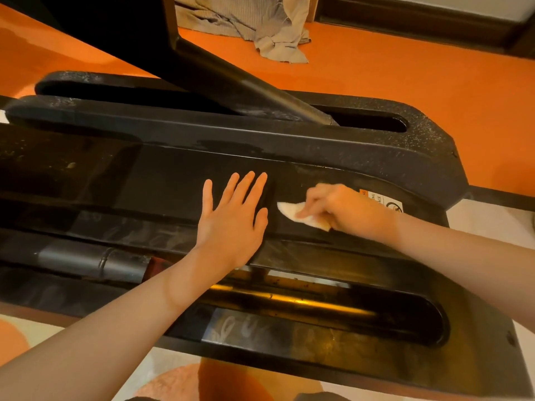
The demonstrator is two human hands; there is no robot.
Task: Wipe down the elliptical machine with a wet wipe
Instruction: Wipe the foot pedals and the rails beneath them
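Down low, the black elliptical machine (362, 157) stretches across the orange floor (405, 68), and both hands are on its wide middle cover. The left hand (231, 221) lies flat on the shiny black top with its fingers (246, 186) straight and spread apart, holding nothing. Just beside it, the right hand (344, 209) has its fingers curled round a white wet wipe (289, 211) and presses it down on the same cover. One corner of the wipe sticks out toward the left hand. A small warning sticker (382, 199) peeks out from behind the right hand. Dusty specks show on the machine's far rail. A rumpled grey cloth (260, 21) lies on the floor behind the machine.
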